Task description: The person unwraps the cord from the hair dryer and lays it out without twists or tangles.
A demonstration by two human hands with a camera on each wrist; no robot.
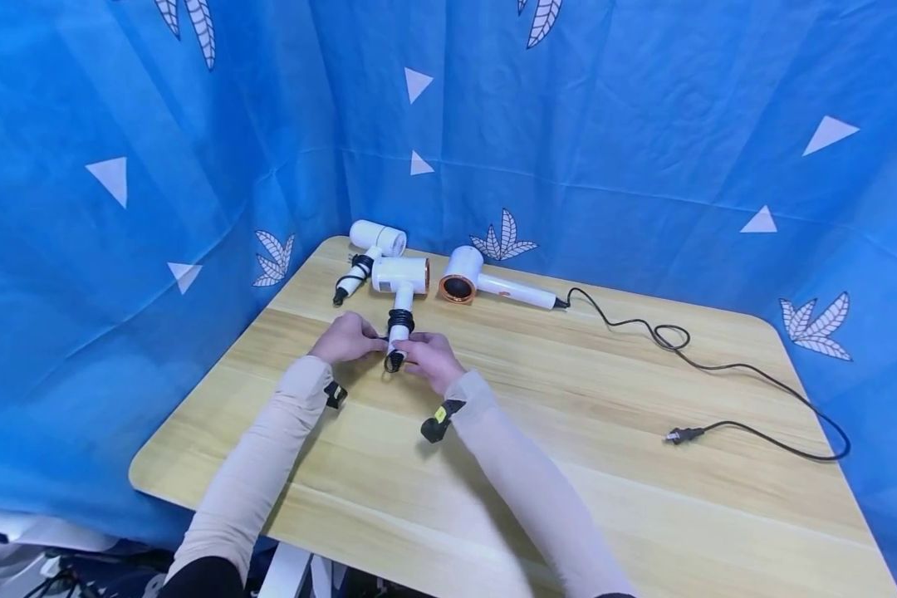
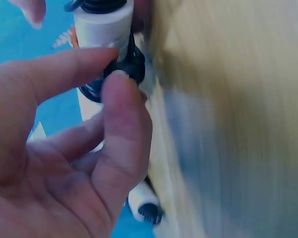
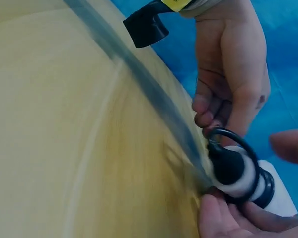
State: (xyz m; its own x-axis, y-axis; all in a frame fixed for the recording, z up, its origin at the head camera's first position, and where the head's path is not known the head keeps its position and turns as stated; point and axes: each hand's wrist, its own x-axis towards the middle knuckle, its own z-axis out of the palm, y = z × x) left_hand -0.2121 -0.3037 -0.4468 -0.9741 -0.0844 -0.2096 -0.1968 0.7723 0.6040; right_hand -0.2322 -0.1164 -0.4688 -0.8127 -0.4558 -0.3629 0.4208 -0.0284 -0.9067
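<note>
On the table (image 1: pixel 605 465), middle dryer (image 1: pixel 399 275), handle (image 1: pixel 397 335) nearward, copper end (image 1: pixel 427 276) rightward; left hand (image 1: pixel 350 339) tight on cord (image 2: pixel 132 67), right hand (image 1: pixel 435 359) round handle

hair dryer (image 1: pixel 400 274): white, orange rim (image 1: pixel 427 276) | cord (image 1: pixel 400 321): black | tabletop (image 1: pixel 568 374): wood-grained | curtain (image 1: pixel 605 124): blue, white triangles (image 1: pixel 416 84)

Booth: blue curtains (image 1: pixel 605 149) behind table (image 1: pixel 583 374)
</note>
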